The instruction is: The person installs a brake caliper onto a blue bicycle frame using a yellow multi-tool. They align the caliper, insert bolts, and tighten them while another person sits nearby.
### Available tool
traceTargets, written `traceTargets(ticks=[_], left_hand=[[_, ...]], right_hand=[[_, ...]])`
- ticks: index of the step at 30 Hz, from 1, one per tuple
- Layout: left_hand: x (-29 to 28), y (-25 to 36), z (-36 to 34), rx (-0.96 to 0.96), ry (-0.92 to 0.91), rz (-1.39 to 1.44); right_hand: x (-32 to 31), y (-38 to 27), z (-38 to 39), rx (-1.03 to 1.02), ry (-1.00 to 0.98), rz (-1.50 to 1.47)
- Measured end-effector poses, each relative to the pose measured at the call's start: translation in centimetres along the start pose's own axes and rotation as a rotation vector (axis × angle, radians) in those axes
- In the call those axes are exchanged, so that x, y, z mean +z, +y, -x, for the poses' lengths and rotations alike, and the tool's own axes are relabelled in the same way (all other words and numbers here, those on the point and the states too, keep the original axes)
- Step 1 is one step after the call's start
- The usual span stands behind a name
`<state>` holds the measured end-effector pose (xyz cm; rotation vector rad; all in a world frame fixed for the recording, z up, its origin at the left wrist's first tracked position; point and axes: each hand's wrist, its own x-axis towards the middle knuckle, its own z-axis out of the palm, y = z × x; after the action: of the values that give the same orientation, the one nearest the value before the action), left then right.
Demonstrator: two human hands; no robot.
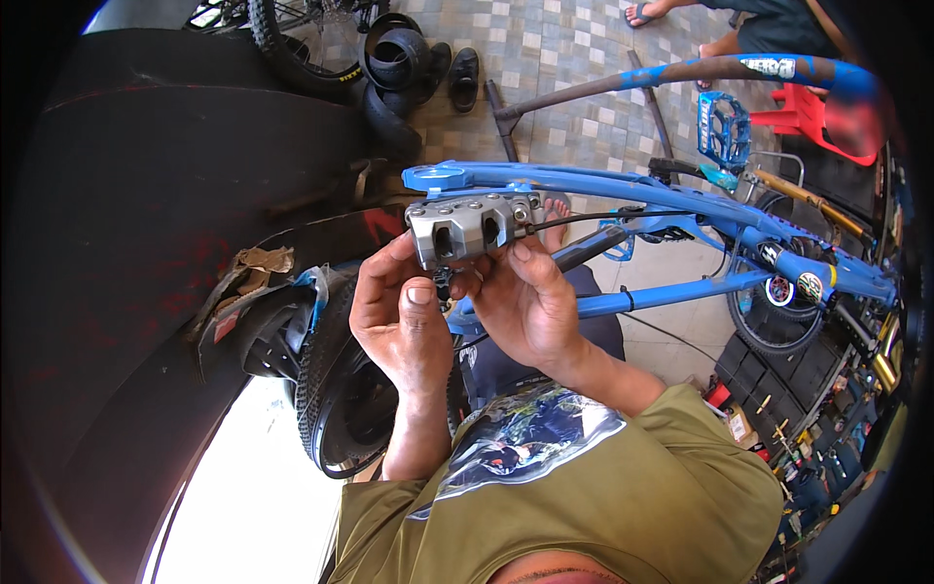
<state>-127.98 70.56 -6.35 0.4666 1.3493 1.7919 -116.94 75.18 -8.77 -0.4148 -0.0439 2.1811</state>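
A silver brake caliper is held up in front of me between both hands, beside the blue bicycle frame. My left hand grips its left end and underside, with the thumb pointing up. My right hand has its thumb close to the hose end, and its fingers curl beneath the caliper. From the fitting on the right, a black brake hose runs rightward along the frame. Fingertips and caliper hide what lies between the two hands underneath.
A dark padded surface fills the left. Loose tires and dark shoes lie on the tiled floor. A bicycle wheel stands below my left hand. Tools spread at lower right. Another person's legs show near a red chair.
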Motion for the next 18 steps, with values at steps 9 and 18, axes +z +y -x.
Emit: traceTargets(ticks=[9,18], left_hand=[[0.3,0.2,-0.9,-0.006,0.071,-0.046],[1.1,1.1,-1.2,-0.079,0.038,0.104]], right_hand=[[-0.5,0.3,-0.6,0.006,0.082,0.051],[0.1,-0.3,-0.9,0.023,0.094,0.043]])
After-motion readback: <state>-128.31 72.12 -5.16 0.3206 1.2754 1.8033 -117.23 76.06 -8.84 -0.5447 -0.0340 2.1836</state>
